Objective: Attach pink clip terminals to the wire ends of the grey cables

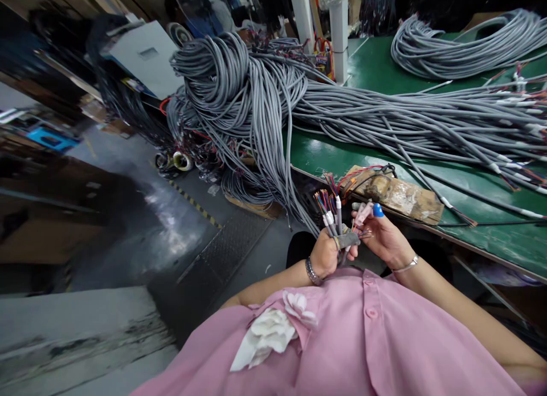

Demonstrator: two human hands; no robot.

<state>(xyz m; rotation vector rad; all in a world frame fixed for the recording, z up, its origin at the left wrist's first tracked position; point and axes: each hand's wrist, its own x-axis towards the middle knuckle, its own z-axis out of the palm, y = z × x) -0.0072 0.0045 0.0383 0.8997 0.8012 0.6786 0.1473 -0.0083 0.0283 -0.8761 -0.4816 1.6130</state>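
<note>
My left hand, with a dark bracelet at the wrist, is closed round a bunch of grey cables. Their white-banded ends point up and away, and thin coloured wires fan out of them. A grey band lies across the bunch by the fingers. Close on the right, my right hand is closed in a pinch beside the loose wires, a blue cover on one fingertip. Something pale pink is at its fingers; whether it is finger wrapping or a held piece I cannot tell.
Beyond my hands, a wooden block with wires on it sits at the edge of the green table. Long grey cables spread across the table, and a large coil hangs over its left end. Another coil lies at back right.
</note>
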